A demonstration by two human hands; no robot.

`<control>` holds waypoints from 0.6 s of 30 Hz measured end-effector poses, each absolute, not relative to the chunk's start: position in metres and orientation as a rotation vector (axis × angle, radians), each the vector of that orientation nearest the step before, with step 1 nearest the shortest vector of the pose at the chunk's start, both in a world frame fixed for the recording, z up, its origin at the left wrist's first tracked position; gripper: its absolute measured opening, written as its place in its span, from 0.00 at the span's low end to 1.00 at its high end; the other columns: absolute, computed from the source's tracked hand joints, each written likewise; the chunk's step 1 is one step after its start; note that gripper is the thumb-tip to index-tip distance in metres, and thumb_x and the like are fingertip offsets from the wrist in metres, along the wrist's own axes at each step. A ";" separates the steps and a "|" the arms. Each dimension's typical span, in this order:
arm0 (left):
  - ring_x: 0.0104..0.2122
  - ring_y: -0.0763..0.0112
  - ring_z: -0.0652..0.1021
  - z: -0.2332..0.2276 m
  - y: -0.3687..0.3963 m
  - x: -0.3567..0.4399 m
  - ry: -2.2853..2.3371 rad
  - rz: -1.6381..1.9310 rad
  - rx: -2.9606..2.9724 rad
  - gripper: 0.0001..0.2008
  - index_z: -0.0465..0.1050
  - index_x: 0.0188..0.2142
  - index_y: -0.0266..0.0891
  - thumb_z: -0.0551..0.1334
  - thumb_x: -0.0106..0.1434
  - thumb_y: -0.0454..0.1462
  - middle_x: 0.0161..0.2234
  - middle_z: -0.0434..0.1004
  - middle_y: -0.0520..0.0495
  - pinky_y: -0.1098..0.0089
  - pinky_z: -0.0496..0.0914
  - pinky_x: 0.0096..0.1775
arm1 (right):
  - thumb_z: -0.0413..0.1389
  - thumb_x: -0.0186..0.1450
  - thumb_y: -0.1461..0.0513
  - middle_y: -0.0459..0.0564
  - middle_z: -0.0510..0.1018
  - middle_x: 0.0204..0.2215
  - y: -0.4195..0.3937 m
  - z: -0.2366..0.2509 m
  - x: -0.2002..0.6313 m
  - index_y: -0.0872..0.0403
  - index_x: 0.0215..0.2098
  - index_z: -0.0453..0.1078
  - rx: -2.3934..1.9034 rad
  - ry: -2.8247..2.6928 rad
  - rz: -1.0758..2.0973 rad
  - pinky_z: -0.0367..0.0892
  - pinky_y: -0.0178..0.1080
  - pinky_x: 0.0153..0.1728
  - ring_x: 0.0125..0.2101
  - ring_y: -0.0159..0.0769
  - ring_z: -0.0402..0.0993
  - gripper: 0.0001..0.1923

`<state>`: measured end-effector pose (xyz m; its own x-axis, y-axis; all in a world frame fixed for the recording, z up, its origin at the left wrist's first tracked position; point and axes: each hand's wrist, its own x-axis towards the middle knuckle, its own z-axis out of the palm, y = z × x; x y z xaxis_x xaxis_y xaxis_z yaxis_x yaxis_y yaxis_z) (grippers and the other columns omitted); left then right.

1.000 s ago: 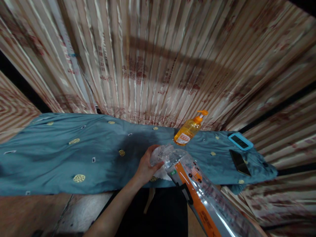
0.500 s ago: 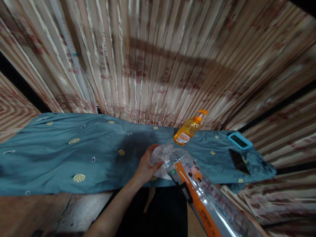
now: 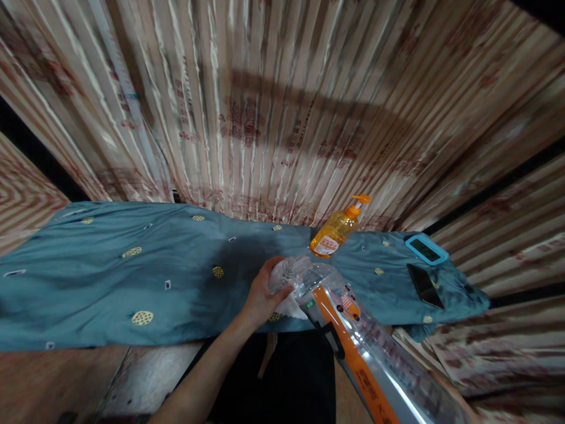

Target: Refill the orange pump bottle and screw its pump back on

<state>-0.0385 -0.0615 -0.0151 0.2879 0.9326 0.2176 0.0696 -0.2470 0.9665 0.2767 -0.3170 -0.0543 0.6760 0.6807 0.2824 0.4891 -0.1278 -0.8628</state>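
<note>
A large clear plastic bottle [image 3: 375, 347] with an orange and grey label slants from the lower right toward the middle, its narrow end up at the table. My left hand [image 3: 263, 294] is closed around the clear end of the bottle, thumb on the near side and fingers behind. Under that hand a white sheet, like a tissue or cloth [image 3: 293, 307], shows at the table's front edge. Only a strip of skin of my right hand or arm [image 3: 448, 388] appears along the bottle's far side; its fingers are hidden behind the bottle.
An orange pump bottle [image 3: 333, 235] stands just beyond the clear bottle. On the right lie a dark phone [image 3: 424, 287] and a blue-framed device with a dark screen [image 3: 426, 249]. A teal patterned cloth [image 3: 185, 312] covers the narrow table. Pleated curtains [image 3: 273, 118] hang close behind.
The view has shifted very slightly. My left hand and the clear bottle keep nearly the same position, with no visible change of grip.
</note>
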 end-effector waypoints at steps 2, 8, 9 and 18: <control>0.53 0.57 0.77 -0.016 -0.061 -0.038 0.940 1.119 1.581 0.28 0.69 0.53 0.40 0.68 0.52 0.34 0.52 0.77 0.43 0.59 0.70 0.57 | 0.64 0.56 0.41 0.46 0.70 0.18 -0.312 -0.066 0.294 0.48 0.19 0.71 -1.798 -0.918 0.273 0.66 0.42 0.15 0.19 0.41 0.69 0.23; 0.54 0.56 0.77 -0.018 -0.061 -0.038 0.911 1.141 1.590 0.28 0.68 0.54 0.39 0.68 0.53 0.35 0.52 0.77 0.42 0.57 0.69 0.58 | 0.64 0.56 0.44 0.48 0.71 0.20 -0.316 -0.081 0.308 0.48 0.22 0.73 -1.833 -0.868 0.322 0.66 0.43 0.16 0.20 0.42 0.70 0.19; 0.54 0.56 0.77 -0.018 -0.061 -0.038 0.910 1.144 1.592 0.28 0.68 0.54 0.39 0.68 0.53 0.36 0.52 0.77 0.42 0.57 0.69 0.58 | 0.63 0.57 0.43 0.48 0.72 0.21 -0.317 -0.082 0.307 0.48 0.23 0.74 -1.830 -0.860 0.317 0.67 0.43 0.17 0.21 0.43 0.71 0.19; 0.54 0.57 0.77 -0.018 -0.059 -0.038 0.902 1.131 1.611 0.28 0.68 0.54 0.39 0.68 0.53 0.37 0.52 0.77 0.43 0.58 0.69 0.58 | 0.64 0.58 0.45 0.50 0.81 0.32 -0.328 -0.073 0.268 0.49 0.37 0.78 -1.747 -0.879 0.255 0.75 0.44 0.26 0.31 0.47 0.79 0.18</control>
